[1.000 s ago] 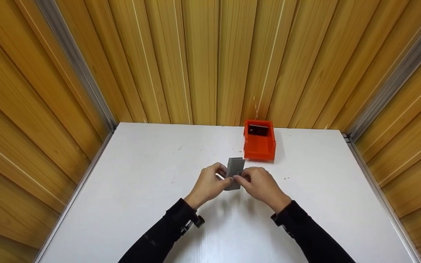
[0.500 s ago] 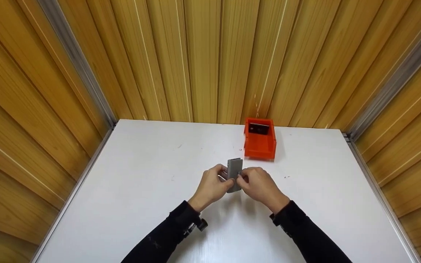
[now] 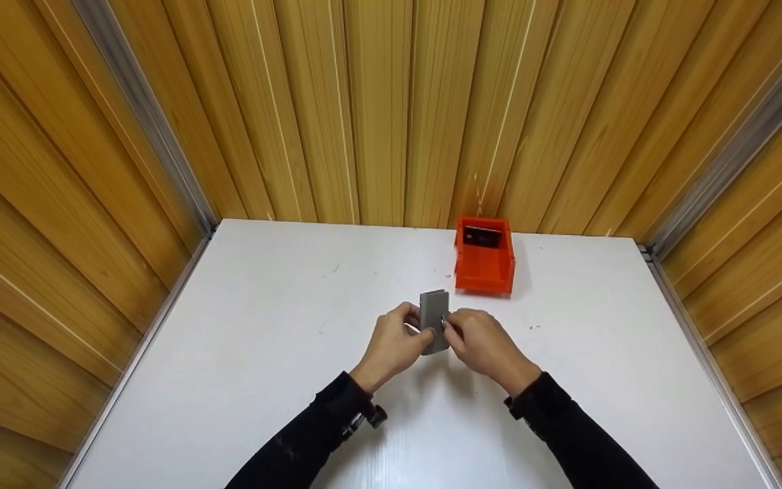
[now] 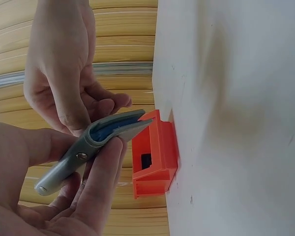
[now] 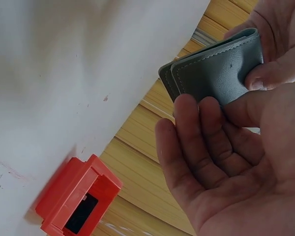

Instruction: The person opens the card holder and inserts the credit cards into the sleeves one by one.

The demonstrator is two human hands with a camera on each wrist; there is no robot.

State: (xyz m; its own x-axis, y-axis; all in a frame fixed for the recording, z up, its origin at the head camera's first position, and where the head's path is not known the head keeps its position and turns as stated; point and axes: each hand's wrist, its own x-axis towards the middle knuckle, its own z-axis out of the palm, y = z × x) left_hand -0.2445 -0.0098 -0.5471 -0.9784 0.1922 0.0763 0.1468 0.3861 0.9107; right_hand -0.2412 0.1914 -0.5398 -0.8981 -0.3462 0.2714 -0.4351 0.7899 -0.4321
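A small grey-green folded wallet (image 3: 434, 314) with stitched edges and metal studs is held up over the white table. My left hand (image 3: 393, 343) grips it by its left side, thumb on the near face and fingers behind. In the left wrist view the wallet (image 4: 96, 140) shows its folded end, with something blue between the layers. My right hand (image 3: 486, 343) pinches at the right edge, its thumb and curled index finger meeting there. From the right wrist, the wallet (image 5: 211, 69) looks folded flat, and my right fingers (image 5: 187, 132) curl beside its lower edge.
An orange-red open-front bin (image 3: 485, 278) stands at the back of the white table (image 3: 282, 292), right of centre. A flat black object (image 3: 482, 236) leans inside against its rear wall. Wood-patterned panels (image 3: 370, 115) rise behind and on both sides.
The wallet has turned a little, from tilted to more upright. My right thumb and fingers have shifted from across its face to its right edge. The left hand keeps its hold.
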